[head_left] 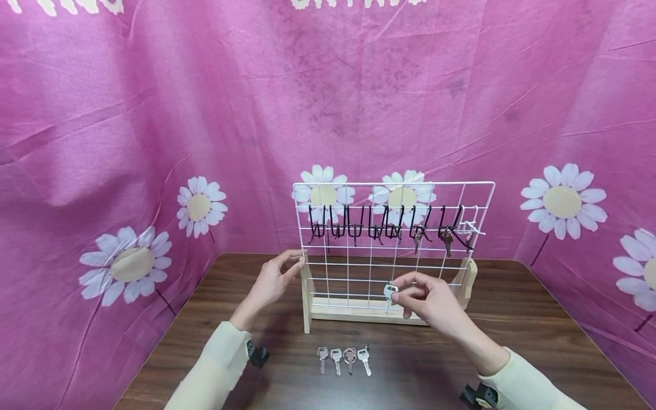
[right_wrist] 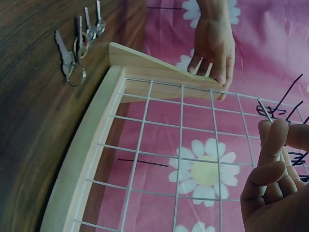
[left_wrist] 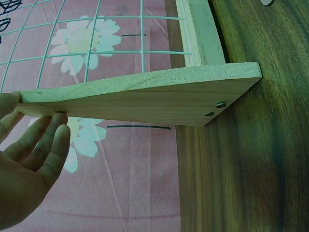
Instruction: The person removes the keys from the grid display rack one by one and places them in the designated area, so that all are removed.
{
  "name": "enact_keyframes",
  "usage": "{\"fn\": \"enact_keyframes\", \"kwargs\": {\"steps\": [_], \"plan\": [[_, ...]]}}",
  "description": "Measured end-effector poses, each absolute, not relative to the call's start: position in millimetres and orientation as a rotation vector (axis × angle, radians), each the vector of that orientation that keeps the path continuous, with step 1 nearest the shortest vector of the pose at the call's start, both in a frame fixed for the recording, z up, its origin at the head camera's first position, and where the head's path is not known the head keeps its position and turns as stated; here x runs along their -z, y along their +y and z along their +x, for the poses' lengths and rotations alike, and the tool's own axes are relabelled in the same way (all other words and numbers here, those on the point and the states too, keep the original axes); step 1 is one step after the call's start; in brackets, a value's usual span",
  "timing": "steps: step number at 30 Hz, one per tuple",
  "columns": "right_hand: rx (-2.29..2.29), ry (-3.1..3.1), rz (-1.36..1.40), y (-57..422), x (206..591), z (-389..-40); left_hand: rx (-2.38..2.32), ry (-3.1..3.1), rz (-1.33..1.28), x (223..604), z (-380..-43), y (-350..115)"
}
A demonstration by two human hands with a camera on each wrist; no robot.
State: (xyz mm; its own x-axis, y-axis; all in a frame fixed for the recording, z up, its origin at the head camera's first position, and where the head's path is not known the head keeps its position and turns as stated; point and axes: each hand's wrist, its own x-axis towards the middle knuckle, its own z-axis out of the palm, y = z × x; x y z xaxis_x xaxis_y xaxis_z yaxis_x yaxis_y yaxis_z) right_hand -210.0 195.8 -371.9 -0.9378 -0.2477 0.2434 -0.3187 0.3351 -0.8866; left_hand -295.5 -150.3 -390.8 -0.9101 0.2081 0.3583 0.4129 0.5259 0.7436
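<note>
A silver key is pinched between the thumb and fingers of my right hand, in front of the lower part of a white wire grid rack. Its blade points down in the head view. My left hand grips the upper end of the rack's left wooden side panel, thumb on one face and fingers on the other. In the right wrist view the fingers hide most of the held key. Several loose keys, some with rings, lie in a row on the table before the rack.
Several black hooks hang along the grid's upper part. Two keys hang from hooks toward the right, beside a white hook. The rack's wooden base stands on the dark wooden table. Behind is a pink flowered cloth.
</note>
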Motion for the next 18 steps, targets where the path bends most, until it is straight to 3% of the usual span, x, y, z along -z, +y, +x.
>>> {"fn": "enact_keyframes", "kwargs": {"steps": [18], "plan": [[-1.829,-2.575,0.559,196.4,395.2,-208.7,1.344,-2.530,-0.526,390.1,-294.8,-149.9]]}}
